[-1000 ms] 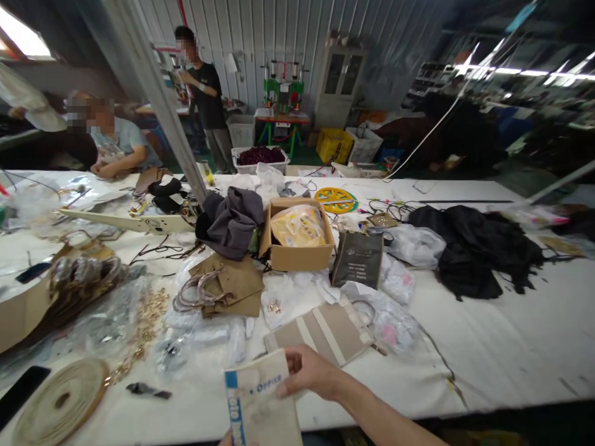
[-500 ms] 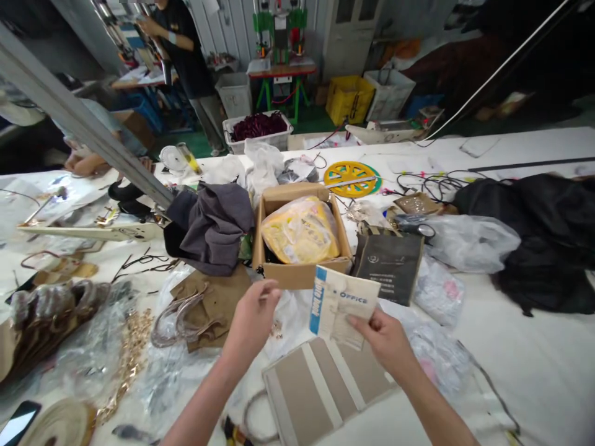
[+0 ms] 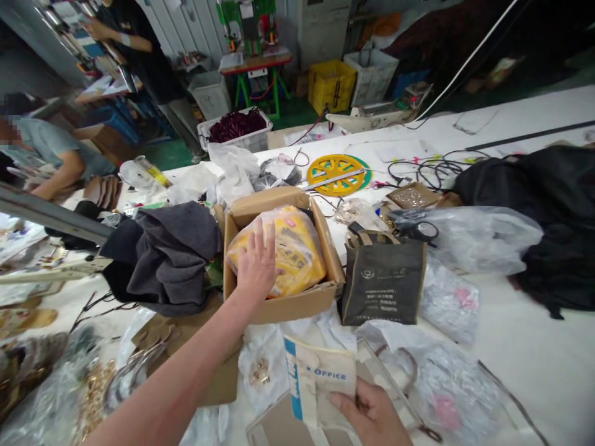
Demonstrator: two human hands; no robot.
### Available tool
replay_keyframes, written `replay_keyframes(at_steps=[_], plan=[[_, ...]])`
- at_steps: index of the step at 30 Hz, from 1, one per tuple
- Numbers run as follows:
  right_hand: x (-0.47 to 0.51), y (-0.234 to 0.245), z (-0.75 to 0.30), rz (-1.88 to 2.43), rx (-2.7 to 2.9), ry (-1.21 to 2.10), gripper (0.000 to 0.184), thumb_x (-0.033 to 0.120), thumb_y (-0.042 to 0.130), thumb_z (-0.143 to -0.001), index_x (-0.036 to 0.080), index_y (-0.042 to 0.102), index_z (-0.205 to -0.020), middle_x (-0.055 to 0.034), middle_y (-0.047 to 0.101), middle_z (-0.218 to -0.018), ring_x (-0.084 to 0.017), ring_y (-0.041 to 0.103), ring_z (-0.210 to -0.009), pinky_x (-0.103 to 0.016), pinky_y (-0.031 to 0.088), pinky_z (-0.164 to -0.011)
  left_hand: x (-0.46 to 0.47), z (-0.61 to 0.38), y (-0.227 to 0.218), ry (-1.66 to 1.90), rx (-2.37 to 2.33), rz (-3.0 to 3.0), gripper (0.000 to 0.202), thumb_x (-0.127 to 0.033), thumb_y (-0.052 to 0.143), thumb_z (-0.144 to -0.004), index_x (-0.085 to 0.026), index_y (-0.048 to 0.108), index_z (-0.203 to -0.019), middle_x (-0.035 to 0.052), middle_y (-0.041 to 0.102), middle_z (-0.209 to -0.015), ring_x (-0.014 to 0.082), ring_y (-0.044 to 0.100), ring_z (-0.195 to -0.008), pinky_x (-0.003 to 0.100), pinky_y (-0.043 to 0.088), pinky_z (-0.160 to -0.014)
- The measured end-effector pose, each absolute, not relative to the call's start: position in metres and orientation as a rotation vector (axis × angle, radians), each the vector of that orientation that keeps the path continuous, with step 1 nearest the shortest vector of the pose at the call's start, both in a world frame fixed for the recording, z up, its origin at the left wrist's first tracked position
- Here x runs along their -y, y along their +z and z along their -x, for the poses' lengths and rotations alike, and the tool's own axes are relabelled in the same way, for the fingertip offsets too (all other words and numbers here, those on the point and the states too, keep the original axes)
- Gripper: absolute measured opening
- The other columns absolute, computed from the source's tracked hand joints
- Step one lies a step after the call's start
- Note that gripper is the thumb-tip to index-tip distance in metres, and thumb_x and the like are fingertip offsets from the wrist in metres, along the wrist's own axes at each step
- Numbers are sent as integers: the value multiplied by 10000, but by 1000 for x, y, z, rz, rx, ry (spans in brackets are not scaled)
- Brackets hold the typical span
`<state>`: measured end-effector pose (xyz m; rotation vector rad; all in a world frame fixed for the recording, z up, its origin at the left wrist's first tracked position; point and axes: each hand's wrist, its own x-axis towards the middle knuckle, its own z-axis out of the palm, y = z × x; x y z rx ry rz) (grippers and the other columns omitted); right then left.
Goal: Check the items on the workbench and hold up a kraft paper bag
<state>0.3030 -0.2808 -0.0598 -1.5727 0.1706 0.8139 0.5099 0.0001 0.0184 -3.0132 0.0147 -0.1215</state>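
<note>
L hand (image 3: 258,263) lies flat, fingers spread wide open, palm down on the yellow plastic bag (image 3: 302,248) inside the open cardboard box (image 3: 288,306); it grips nothing. R hand (image 3: 372,415), at the bottom edge, is closed on the OFFICE notebook (image 3: 316,384), thumb across the cover, blue spine facing left, held just above the table in front of the box.

Just right of the box a dark tote bag (image 3: 383,282) stands upright, touching the box corner. Left of the box is a heap of grey cloth (image 3: 171,254). Brown paper bags (image 3: 186,341) w/ curved handles lie under the L forearm, gold hardware (image 3: 93,396) beside them.

The white table (image 3: 525,347) is long and cluttered. A clear plastic bag (image 3: 478,238) and a black cloth pile (image 3: 558,223) are at right. A yellow wheel-shaped disc (image 3: 335,170) and tangled cables (image 3: 427,170) are behind the box.

Beyond the table there's a green floor, a bin of dark red material (image 3: 235,127), a yellow crate (image 3: 331,83), a white crate (image 3: 372,74) and a green-framed machine (image 3: 253,37). One person sits at far left (image 3: 51,155) and another in black stands behind (image 3: 139,56).
</note>
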Motion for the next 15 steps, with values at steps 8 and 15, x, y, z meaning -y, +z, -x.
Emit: replay_keyframes(at_steps=[8,15], plan=[[282,-81,-317,1563,-69,895,595,687,680,-958,185,857,-1224,-144,842,-1209,-381,787,-1124,-443,633,-998,1,-553,24,334,-46,2881,964,-249,764,-981,-29,192,-1724,265,708,-1327,382,753,-1146,468,602,-999],[285,-53,-351,1644,33,790,497,565,652,-1048,203,825,-1340,-143,806,-1334,-367,753,-1228,-476,598,-1102,-18,-559,36,400,-207,2869,337,-55,416,-1034,-130,736,-1111,168,725,-1205,322,801,-1009,394,629,-832]])
